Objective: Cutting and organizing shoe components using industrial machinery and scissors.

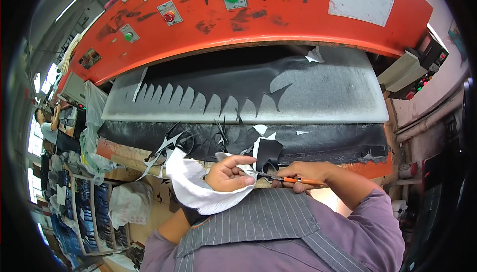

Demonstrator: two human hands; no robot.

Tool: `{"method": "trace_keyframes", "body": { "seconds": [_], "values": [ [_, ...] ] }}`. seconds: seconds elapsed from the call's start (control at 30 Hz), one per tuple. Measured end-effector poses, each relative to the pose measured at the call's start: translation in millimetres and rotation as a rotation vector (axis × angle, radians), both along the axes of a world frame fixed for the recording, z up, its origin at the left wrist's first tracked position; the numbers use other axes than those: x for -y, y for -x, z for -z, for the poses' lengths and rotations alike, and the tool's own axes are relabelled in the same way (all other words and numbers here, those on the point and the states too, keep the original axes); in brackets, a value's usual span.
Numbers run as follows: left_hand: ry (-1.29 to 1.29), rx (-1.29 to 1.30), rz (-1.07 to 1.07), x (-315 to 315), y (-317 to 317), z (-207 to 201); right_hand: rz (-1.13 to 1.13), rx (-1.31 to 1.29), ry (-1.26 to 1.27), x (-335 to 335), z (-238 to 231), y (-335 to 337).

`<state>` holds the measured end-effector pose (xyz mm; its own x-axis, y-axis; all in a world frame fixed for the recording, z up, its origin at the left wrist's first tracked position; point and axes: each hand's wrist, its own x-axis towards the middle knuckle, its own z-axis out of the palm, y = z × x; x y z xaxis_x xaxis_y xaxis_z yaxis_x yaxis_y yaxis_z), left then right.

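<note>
My right hand (305, 174) is closed round a pair of orange-handled scissors (290, 179), whose metal blades point left. Just left of the blade tips, my left hand (228, 173) pinches a scrap of white-backed sheet material. A wide white strip (191, 185) of it curls around that hand and wrist. Beyond my hands, a black piece with a white edge (270, 150) hangs at the bench's front edge. On the pale cutting board (318, 100) lies a large black sheet (213, 76), its near edge cut into pointed, curved teeth.
An orange press (283, 13) with green and red buttons spans the far side. Narrow black and white offcuts (174, 140) are strewn along the dark front ledge (328, 140). At left are a rack (94, 212), plastic bags (130, 202) and another person (48, 127) farther off.
</note>
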<state>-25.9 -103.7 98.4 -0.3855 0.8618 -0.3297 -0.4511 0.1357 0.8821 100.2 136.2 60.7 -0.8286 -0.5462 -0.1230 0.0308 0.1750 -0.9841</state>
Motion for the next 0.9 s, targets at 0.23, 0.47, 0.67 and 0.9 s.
{"method": "trace_keyframes", "body": {
  "seconds": [0.23,0.47,0.67,0.9],
  "values": [
    [0.012,0.105,0.053,-11,1,15,0.094,-0.049,0.049,18,11,5],
    [-0.125,0.216,-0.214,-28,72,18,0.652,-0.139,0.204,12,18,45],
    [-0.383,0.437,0.298,-68,94,5,0.527,-0.188,0.458,20,4,100],
    [-0.521,-0.045,-0.549,-39,65,67,0.479,0.122,0.155,26,40,98]
  ]
}}
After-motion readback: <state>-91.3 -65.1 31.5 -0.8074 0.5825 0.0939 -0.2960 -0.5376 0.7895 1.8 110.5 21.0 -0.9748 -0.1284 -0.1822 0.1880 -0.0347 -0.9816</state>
